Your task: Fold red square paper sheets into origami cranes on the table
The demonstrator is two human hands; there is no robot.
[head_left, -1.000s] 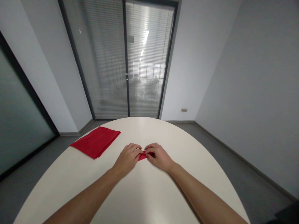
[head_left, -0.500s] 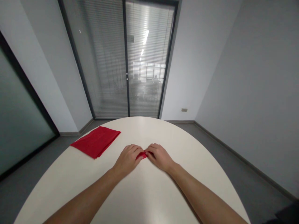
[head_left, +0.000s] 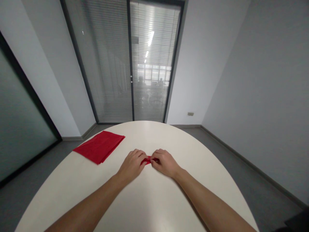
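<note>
Right in the middle of the large, round-edged, cream-white smooth table (head_left: pixel 145 199), two bare hands are meeting over a small, narrow bright-red piece of thin, paper-like material (head_left: pixel 147 161). It is lying between them, showing only as a short strip, with its ends disappearing under the fingers.

Here's the left hand (head_left: pixel 131 163), taking the left end: its fingers are curving well over the top, its thumb is tucking in from the near side, and it is looking mostly closed, gripping the piece between thumb and fingers. Across from it, the right hand (head_left: pixel 165 162) is mirroring that shape, bent round with only a small hollow under the palm, thumb and fingertips pinching the right end. The exact contact underneath is hiding from view, so how tightly each is pressing, I cannot tell.

Why hold it so? Gripping from both ends is probably giving the person even control over such a tiny, light thing, and working low over the tabletop is likely lending it firm support. Both forearms are reaching in from the near edge, coming together in a V.

Over on the left, a flat stack of larger red sheets of the same look (head_left: pixel 100 146) is lying well apart from the hands, its corner reaching the table's edge; resting there, it is leaving the hands room, I'd judge.
</note>
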